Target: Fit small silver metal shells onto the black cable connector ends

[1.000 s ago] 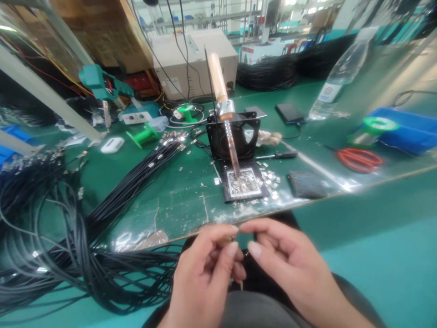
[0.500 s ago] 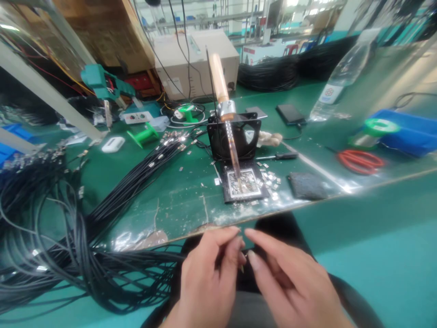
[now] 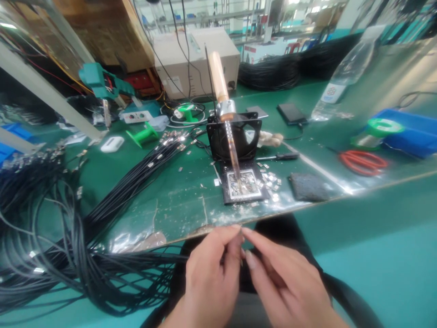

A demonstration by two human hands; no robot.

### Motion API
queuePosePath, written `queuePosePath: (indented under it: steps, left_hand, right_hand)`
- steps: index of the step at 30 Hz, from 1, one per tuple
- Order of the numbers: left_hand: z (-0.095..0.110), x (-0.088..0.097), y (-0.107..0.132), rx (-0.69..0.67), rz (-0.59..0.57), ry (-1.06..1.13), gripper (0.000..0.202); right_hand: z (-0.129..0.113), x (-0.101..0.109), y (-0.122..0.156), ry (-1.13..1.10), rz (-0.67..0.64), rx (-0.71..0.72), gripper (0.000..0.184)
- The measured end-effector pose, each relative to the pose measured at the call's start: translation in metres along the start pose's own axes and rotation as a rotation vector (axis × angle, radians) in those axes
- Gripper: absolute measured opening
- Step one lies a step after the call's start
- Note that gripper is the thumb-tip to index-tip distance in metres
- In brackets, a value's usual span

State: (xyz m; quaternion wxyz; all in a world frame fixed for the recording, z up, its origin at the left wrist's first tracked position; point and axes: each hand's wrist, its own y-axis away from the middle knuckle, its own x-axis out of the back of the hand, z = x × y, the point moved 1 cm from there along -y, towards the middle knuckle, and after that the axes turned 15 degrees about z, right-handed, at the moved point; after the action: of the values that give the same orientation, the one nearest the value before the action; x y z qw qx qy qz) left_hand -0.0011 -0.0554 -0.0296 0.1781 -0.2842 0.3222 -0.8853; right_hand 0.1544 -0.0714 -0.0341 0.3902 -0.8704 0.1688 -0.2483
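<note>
In front of the table edge, over my lap, my left hand (image 3: 215,269) is closed in a pinch, its thumb and fingers pressed together. Fingertips of my right hand (image 3: 285,273) meet it from the other side, also pinched. Whatever sits between the fingertips is too small and blurred to make out. Beyond them a soldering iron (image 3: 219,82) with a pale handle is clamped tip-down on a stand. Its tip rests in a white-rimmed square tray (image 3: 232,197) of small metal bits. Black cables (image 3: 136,269) lie left of my left hand.
Behind the tray stands a black fan frame (image 3: 251,146). To the right lie loose metal pieces (image 3: 271,180), a dark grey block (image 3: 309,186), a screwdriver (image 3: 285,156), red-handled pliers (image 3: 363,162), a blue bin (image 3: 414,136) and a plastic bottle (image 3: 343,84). Green spools (image 3: 145,135) sit on the left.
My right hand has moved slightly left, and its fingertips now touch those of my left hand. The small gap between them has closed. Things on the table stay in place.
</note>
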Motion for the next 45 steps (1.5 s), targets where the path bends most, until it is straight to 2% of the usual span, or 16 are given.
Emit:
queuePosePath:
  steps: [9,18,28,45]
  left_hand:
    - [-0.002,-0.012,-0.002,0.015,0.025,-0.039,0.019]
    - [-0.011,-0.026,-0.016,0.013,-0.003,-0.046,0.019]
    - [-0.010,-0.030,-0.028,0.033,-0.029,-0.053,0.016]
    - [-0.015,-0.033,-0.031,0.023,-0.028,-0.058,0.020]
  right_hand:
    - [0.006,-0.009,0.007,-0.042,0.020,-0.057,0.039]
    - [0.014,-0.022,-0.002,-0.073,0.029,-0.092,0.047]
    - [0.016,-0.028,-0.005,-0.039,-0.003,-0.120,0.045]
    - [0.021,-0.031,-0.003,-0.052,0.020,-0.092,0.062]
